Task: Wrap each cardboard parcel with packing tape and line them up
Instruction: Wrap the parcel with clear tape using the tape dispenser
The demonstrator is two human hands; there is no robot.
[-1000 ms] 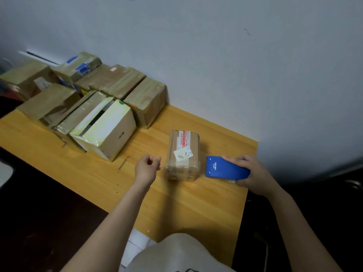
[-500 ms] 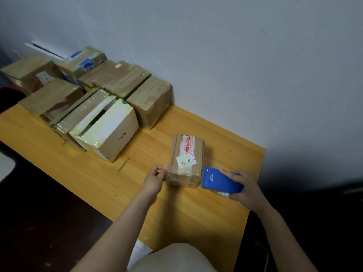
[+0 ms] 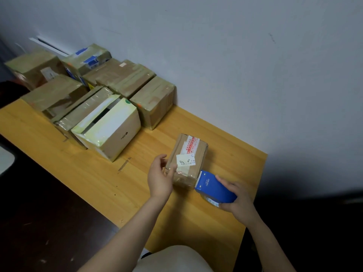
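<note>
A small brown cardboard parcel (image 3: 193, 154) with a red-and-white label and a white sticker lies on the wooden table (image 3: 98, 173). My left hand (image 3: 160, 176) holds its near left corner, thumb on top and fingers against the side. My right hand (image 3: 238, 203) grips a blue tape dispenser (image 3: 215, 186), whose toothed front edge touches the parcel's near right side. The tape roll under the dispenser is mostly hidden.
Several taped parcels (image 3: 121, 77) stand in rows at the back left against the grey wall, with a white-and-green box (image 3: 110, 128) nearest me. The table ends at the right (image 3: 261, 173) and near edges. Dark floor lies to the left.
My left hand has moved from beside the parcel onto its near left corner. My right hand has brought the dispenser up against the parcel's near right side.
</note>
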